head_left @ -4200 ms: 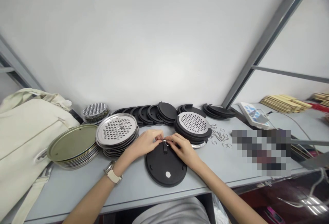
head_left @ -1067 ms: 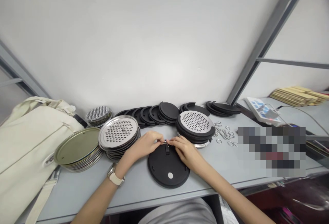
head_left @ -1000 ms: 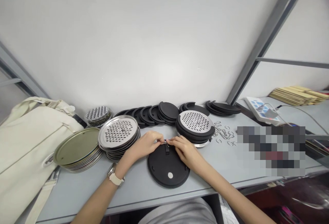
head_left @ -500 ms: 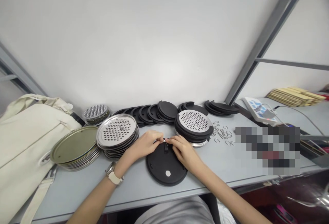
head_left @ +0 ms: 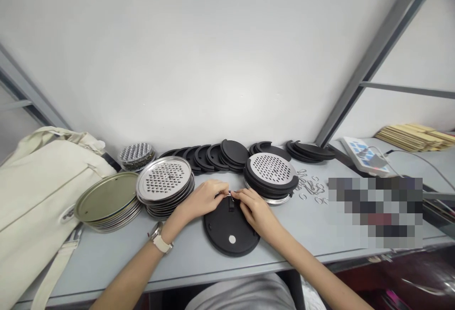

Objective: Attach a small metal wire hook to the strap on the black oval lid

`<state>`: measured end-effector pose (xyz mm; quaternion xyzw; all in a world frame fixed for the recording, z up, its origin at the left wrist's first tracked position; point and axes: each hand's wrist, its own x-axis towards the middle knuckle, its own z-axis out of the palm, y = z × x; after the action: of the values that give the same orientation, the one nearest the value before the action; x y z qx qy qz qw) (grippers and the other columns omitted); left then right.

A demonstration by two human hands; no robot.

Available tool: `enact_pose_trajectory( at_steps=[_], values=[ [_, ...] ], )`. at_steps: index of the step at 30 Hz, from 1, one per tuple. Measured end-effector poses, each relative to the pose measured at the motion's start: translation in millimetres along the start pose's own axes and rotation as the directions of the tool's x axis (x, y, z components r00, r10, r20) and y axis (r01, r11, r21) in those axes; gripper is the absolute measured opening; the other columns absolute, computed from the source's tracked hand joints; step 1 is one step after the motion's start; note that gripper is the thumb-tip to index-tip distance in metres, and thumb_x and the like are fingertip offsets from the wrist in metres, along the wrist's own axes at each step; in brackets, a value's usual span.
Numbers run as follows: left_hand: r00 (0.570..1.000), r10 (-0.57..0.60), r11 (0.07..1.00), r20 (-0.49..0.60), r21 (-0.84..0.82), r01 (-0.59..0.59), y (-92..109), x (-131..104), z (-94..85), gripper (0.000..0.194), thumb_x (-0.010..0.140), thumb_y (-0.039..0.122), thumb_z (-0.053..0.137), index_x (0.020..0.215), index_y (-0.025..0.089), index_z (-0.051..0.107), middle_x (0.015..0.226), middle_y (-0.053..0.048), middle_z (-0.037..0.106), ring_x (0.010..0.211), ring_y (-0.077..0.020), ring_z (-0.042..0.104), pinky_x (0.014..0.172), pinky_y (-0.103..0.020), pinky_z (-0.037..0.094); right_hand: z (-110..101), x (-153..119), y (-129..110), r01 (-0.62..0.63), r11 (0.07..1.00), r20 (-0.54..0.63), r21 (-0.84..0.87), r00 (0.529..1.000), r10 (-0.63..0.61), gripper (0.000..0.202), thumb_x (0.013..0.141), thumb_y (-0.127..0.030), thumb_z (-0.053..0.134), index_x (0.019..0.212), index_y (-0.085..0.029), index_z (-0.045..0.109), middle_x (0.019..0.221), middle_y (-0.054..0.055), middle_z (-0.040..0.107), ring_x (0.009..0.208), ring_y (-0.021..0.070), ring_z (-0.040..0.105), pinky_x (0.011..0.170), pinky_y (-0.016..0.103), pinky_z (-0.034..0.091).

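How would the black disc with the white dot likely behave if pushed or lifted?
The black disc would probably stay stiff: its edge looks solid and shows no bend. Pushed, it would likely slide rather than roll, since it appears to lie flat on the table. Its broad, low shape makes tipping seem unlikely.

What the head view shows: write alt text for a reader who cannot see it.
The left hand and right hand pinch a small metal piece at the far edge of a black disc on a grey table. Left of them: stacked perforated plates, a green plate and a cream bag; right: loose metal rings.
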<state>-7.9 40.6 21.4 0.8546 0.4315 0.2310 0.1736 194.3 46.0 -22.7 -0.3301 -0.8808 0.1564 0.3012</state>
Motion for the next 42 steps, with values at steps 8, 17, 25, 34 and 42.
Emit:
enact_pose_trajectory(
  at_steps=[8, 17, 25, 34, 42],
  values=[
    [1.000, 0.003, 0.999, -0.007, 0.040, -0.002, 3, -1, 0.5, 0.014, 0.083, 0.007, 0.042, 0.075, 0.017, 0.049, 0.078, -0.001, 0.053, 0.074, -0.0146, 0.049, 0.069, -0.025, 0.038, 0, -1, 1, -0.030, 0.998, -0.026, 0.047, 0.999, 0.031, 0.029, 0.091, -0.007, 0.039, 0.111, -0.020, 0.057, 0.098, 0.007, 0.060, 0.092, 0.0219, 0.054, 0.083, 0.039, 0.047],
    [0.998, 0.044, 0.998, -0.035, 0.047, -0.043, 7, 0, 0.7, 0.014, 0.088, 0.011, 0.042, 0.084, 0.018, 0.054, 0.086, -0.003, 0.055, 0.082, -0.0161, 0.052, 0.076, -0.027, 0.042, -1, -2, -3, -0.050, 0.995, -0.074, 0.085, 0.996, 0.056, 0.027, 0.092, -0.022, 0.049, 0.119, -0.022, 0.051, 0.095, 0.006, 0.058, 0.084, 0.0187, 0.057, 0.078, 0.033, 0.049],
    [0.992, 0.041, 0.999, -0.115, 0.022, -0.039, 10, 1, -0.1, 0.015, 0.089, 0.013, 0.042, 0.091, 0.018, 0.057, 0.093, -0.004, 0.058, 0.091, -0.0176, 0.053, 0.085, -0.030, 0.041, -2, 0, -3, -0.046, 0.985, -0.070, 0.165, 0.996, 0.058, 0.026, 0.093, -0.013, 0.039, 0.114, -0.021, 0.052, 0.097, 0.006, 0.057, 0.088, 0.0176, 0.057, 0.081, 0.031, 0.048],
    [0.990, -0.015, 0.997, -0.139, 0.072, 0.025, 7, 3, 2.3, 0.010, 0.083, 0.010, 0.046, 0.084, 0.018, 0.053, 0.083, -0.001, 0.057, 0.080, -0.0159, 0.052, 0.076, -0.028, 0.041, 3, -3, 4, -0.048, 0.988, -0.145, 0.149, 0.987, 0.070, 0.025, 0.095, -0.015, 0.038, 0.109, -0.023, 0.057, 0.096, 0.006, 0.063, 0.090, 0.0202, 0.058, 0.082, 0.035, 0.048],
    [0.995, 0.000, 0.997, -0.096, 0.074, 0.007, 2, 2, 2.3, 0.011, 0.086, 0.013, 0.045, 0.085, 0.017, 0.055, 0.083, -0.002, 0.057, 0.079, -0.0166, 0.051, 0.076, -0.029, 0.040, 2, -4, 4, -0.037, 0.997, -0.144, 0.062, 0.989, 0.045, 0.030, 0.095, -0.015, 0.038, 0.113, -0.024, 0.060, 0.101, 0.006, 0.067, 0.085, 0.0214, 0.057, 0.077, 0.038, 0.050]
  ],
)
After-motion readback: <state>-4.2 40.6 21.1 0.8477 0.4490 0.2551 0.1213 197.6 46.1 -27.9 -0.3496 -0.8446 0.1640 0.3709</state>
